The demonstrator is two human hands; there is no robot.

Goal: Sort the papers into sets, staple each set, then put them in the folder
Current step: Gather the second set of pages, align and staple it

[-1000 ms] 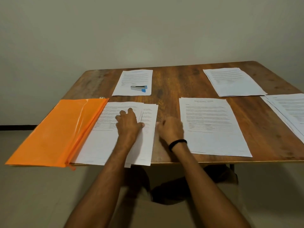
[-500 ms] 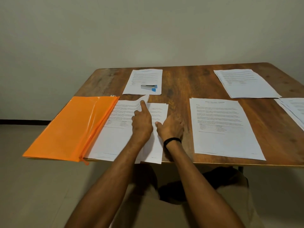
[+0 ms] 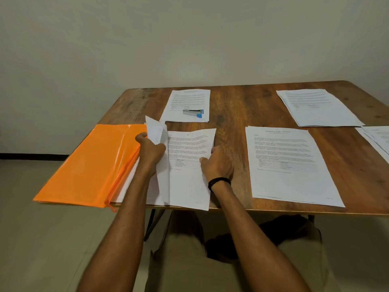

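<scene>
An open orange folder (image 3: 90, 167) lies at the table's near left, hanging over the edge. Beside it sits a set of printed papers (image 3: 189, 182). My left hand (image 3: 150, 149) grips a folded-up sheet (image 3: 155, 131) at the set's left side, lifting its top corner. My right hand (image 3: 217, 163) holds the set's right edge, thumb on top of the page. A grey and blue stapler (image 3: 193, 113) rests on another paper set (image 3: 187, 98) at the back.
More paper sets lie on the wooden table (image 3: 235, 114): one in front of me on the right (image 3: 288, 165), one at the back right (image 3: 315, 106), one at the right edge (image 3: 379, 140). My knees show below the table.
My left hand has moved left and lifted a sheet off the set, curling it up. My right hand shifted onto the set's right edge. The view has panned left.
</scene>
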